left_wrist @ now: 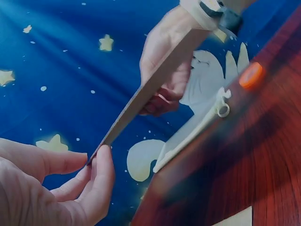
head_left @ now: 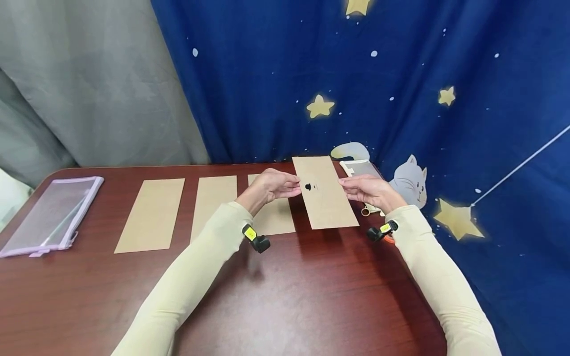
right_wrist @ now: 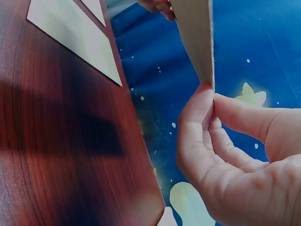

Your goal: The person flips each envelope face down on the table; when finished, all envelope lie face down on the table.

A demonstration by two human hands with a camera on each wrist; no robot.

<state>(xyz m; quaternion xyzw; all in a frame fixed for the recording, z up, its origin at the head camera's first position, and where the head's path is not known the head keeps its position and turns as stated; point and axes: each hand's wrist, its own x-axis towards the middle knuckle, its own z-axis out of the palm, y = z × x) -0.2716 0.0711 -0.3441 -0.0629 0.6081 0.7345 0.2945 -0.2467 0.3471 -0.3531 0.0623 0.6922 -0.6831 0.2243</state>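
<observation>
A tan kraft-paper card point(head_left: 329, 200) with a small black print is held up over the table, tilted. My left hand point(head_left: 281, 184) pinches its left edge between thumb and fingers. On the opposite edge, my right hand point(head_left: 367, 190) pinches it the same way. Seen edge-on in the left wrist view, the card point(left_wrist: 146, 89) is thin and stiff. The right wrist view shows the thumb and bent fingers of my right hand point(right_wrist: 225, 150) meeting at the card's corner area. Below and left lies another tan card point(head_left: 273, 217), partly covered by my left hand and forearm.
Two more tan cards point(head_left: 151, 215) point(head_left: 218, 193) lie in a row to the left. A lilac-edged mesh zipper pouch point(head_left: 51, 212) sits at the far left. Behind my right hand are a white-edged pouch point(head_left: 362, 168) and an orange item point(left_wrist: 251, 75). Curtains hang along the table's back edge.
</observation>
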